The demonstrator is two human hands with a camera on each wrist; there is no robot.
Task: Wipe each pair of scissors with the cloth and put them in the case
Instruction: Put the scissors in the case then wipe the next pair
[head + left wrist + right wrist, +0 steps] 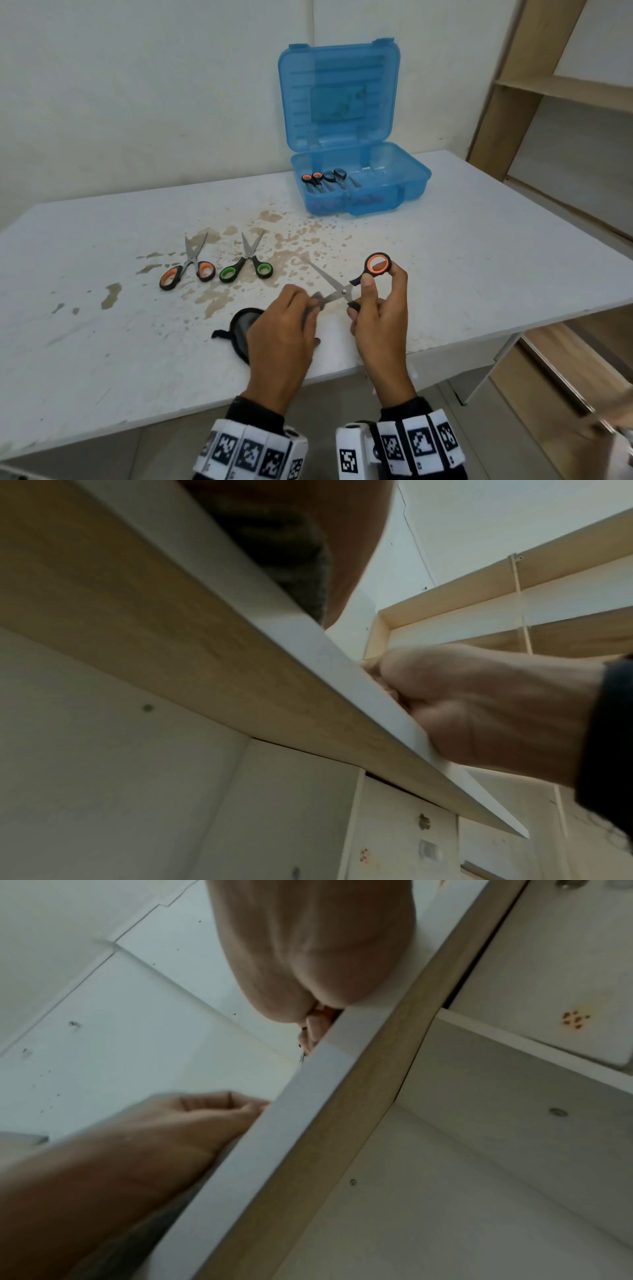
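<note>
My right hand (371,301) holds a pair of orange-handled scissors (342,291) by the handles, blades spread open above the table's front edge. My left hand (291,315) pinches a grey cloth (245,323) around the lower blade. Two more pairs lie on the table to the left: an orange-handled pair (188,269) and a green-handled pair (247,265). The open blue case (359,186) at the back holds two pairs of scissors (325,180). The wrist views show only the table's edge (308,647) from below, my right hand (479,704) and my left hand (192,1121).
The white table (479,267) is stained brown in the middle. A wooden shelf unit (565,102) stands to the right. The case lid (339,96) stands upright against the wall.
</note>
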